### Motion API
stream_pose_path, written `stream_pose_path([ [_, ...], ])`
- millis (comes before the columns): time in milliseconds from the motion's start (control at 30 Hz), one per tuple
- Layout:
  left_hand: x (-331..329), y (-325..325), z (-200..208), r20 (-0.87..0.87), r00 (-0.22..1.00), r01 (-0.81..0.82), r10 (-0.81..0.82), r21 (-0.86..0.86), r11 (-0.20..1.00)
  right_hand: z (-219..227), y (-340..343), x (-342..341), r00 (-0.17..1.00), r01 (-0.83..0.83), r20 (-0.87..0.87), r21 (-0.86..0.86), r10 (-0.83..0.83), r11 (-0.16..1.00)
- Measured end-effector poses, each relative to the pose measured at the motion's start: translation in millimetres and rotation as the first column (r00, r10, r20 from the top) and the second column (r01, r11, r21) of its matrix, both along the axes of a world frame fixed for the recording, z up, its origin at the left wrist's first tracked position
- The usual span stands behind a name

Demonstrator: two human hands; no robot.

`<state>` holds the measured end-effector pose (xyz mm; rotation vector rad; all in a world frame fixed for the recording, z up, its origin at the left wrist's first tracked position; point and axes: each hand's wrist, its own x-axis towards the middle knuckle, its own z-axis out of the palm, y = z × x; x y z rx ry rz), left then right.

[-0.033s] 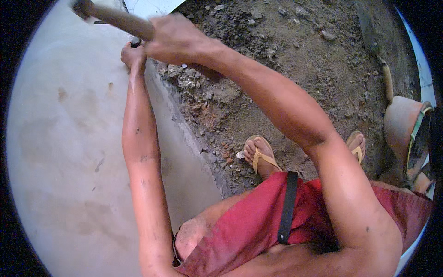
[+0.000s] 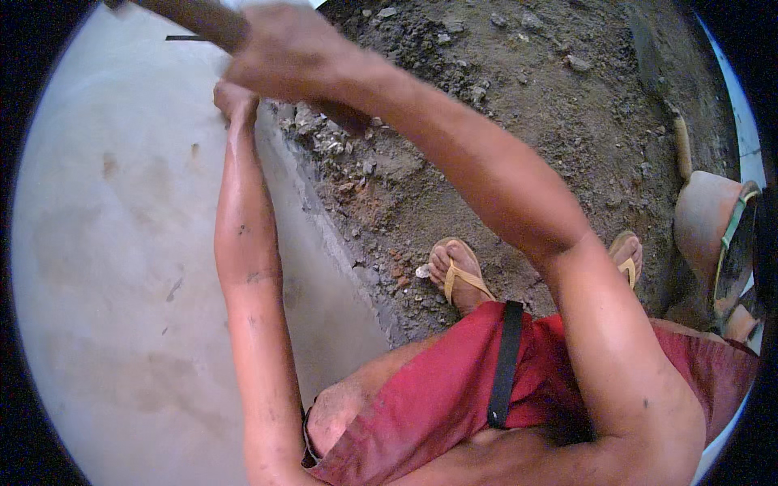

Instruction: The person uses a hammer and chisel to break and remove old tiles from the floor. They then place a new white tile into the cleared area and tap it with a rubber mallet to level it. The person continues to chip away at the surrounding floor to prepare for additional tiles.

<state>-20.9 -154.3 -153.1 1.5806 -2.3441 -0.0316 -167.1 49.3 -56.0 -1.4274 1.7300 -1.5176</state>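
My right hand (image 2: pixel 292 57) is wrapped round the wooden handle of a hammer (image 2: pixel 198 18), raised at the upper left. The hammer's head end is mostly cut off by the picture's rim. A dark stretch of the handle shows under my right wrist. Just below it my left hand (image 2: pixel 236 99) is closed in a fist near the edge of the smooth grey concrete slab (image 2: pixel 121 267). My right hand covers the top of that fist. The metal rod held there is hidden now; its end showed in the earlier view.
Rough dark soil with rubble (image 2: pixel 454 154) lies along the slab's broken edge (image 2: pixel 324 215). My sandalled feet (image 2: pixel 458 271) stand on the soil. At the right is a worn bucket-like container (image 2: pixel 701 215) with a green rim strip. A thin dark bar (image 2: pixel 185 38) lies at the upper left.
My right hand and the hammer have moved up and slightly left, so the hammer head has nearly left the picture. My right hand now hides the rod's end. My left hand stays put.
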Motion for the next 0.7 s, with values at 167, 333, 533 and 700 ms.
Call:
stream_pose_path([
  [167,-15,13,-8,-0.037,0.999,-0.013,0.016,0.084,0.996,0,-8,-10,0.971,0.188,0.195,-0.250,-0.140,0.950],
  [333,4,-19,-17,-0.040,0.998,0.043,-0.041,0.058,0.997,-106,-11,46,0.980,-0.047,0.196,0.307,-0.015,0.950],
  [533,1,-25,-18,0.099,0.995,0.010,-0.012,0.020,1.000,-51,26,2,0.995,-0.036,0.094,0.233,0.015,0.972],
  [700,-12,4,-7,0.006,1.000,-0.009,0.009,0.076,0.997,30,6,-28,0.984,0.172,0.097,-0.275,-0.150,0.946],
])
